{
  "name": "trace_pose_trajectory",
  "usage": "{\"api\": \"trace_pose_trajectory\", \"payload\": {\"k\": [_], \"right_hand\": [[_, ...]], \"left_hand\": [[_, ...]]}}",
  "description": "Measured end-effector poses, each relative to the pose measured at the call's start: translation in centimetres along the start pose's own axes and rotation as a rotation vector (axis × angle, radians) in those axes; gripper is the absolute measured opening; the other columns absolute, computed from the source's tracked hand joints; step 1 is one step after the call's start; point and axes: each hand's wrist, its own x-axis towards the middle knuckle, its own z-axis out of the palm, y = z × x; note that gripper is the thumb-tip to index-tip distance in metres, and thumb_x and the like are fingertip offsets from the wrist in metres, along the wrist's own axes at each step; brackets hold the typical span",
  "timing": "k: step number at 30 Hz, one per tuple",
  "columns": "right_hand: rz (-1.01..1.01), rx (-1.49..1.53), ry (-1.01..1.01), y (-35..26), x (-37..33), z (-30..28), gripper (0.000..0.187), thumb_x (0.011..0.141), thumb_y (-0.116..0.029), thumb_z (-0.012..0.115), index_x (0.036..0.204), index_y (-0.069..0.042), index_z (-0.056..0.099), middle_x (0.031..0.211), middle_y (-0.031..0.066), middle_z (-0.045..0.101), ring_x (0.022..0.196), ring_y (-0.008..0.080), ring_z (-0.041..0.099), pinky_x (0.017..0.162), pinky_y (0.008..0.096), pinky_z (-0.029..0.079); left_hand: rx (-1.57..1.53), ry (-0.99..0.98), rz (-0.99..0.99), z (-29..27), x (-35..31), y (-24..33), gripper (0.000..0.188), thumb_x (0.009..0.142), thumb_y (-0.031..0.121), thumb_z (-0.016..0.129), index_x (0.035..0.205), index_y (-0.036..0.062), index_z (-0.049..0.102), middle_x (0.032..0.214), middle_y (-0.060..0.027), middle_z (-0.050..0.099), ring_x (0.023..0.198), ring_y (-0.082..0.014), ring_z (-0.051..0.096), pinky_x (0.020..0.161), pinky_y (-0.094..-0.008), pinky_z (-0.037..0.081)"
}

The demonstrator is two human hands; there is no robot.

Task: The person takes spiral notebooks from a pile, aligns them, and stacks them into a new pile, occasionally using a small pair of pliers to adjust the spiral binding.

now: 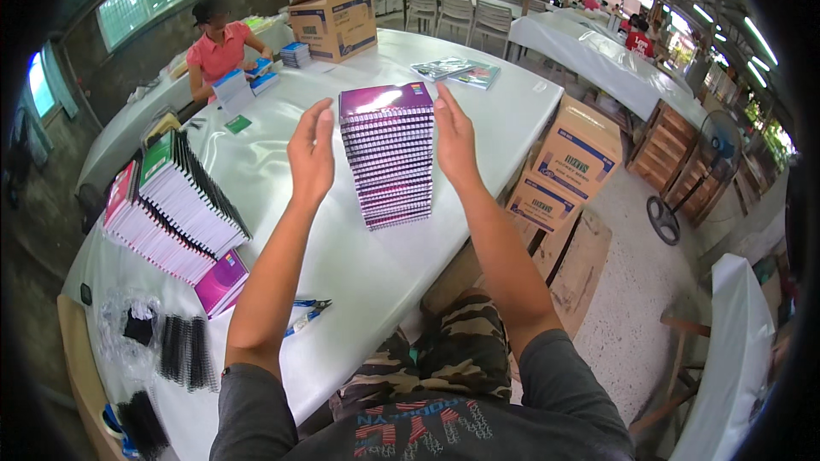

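A tall stack of spiral-bound notebooks point(389, 158) with a purple cover on top stands on the white-covered table point(329, 248). The wire bindings line its near side. Along the stack's left side is my left hand point(312, 149), its fingers straight and a narrow gap between palm and notebooks. My right hand point(455, 137) is held upright at the right side, fingers stretched; whether its fingertips touch the top corner I cannot tell. Blue-handled pliers point(304, 316) lie beside my left forearm. More notebooks with green covers point(184, 188) and a purple-covered notebook point(222, 280) sit to the left.
Black binding coils point(185, 350) and clear plastic point(128, 316) lie at the near left. Across the table, a person in a pink shirt point(224, 55) handles small blue booklets. An open carton point(337, 21) is at the back; stacked cartons point(576, 149) and a fan point(713, 154) stand right.
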Motion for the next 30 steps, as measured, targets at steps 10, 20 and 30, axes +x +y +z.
{"api": "trace_pose_trajectory", "payload": {"k": [10,20,30], "right_hand": [[-0.015,-0.247,0.015,-0.5,-0.9,0.9,0.043,0.096,-0.026,0.044,0.131,-0.001,0.045,0.113,0.0223,0.059,0.096,0.0248,0.059,0.086,0.0313,0.043],[0.152,-0.094,0.096,1.5,-15.2,-6.4,0.043,0.091,-0.006,0.047,0.133,0.0,0.041,0.134,0.0133,0.046,0.118,0.0227,0.047,0.101,0.0356,0.035],[-0.364,-0.251,-1.09,-1.4,-26.2,9.9,0.044,0.083,-0.028,0.061,0.121,-0.008,0.054,0.133,0.0126,0.046,0.128,0.0333,0.036,0.103,0.0485,0.029]], "left_hand": [[-0.141,0.186,-0.166,0.9,-0.2,-0.9,0.024,0.09,0.016,0.058,0.107,-0.0002,0.057,0.108,-0.0123,0.057,0.103,-0.0184,0.052,0.09,-0.0321,0.044],[0.964,-0.388,-0.406,-25.4,-12.1,-3.5,0.034,0.082,0.016,0.061,0.111,-0.0005,0.058,0.114,-0.0222,0.058,0.11,-0.0342,0.053,0.094,-0.0396,0.041],[1.282,-0.214,-0.35,-27.1,-18.8,-3.6,0.023,0.088,0.02,0.056,0.109,0.014,0.062,0.095,-0.0138,0.066,0.079,-0.0309,0.064,0.066,-0.0363,0.052]]}}
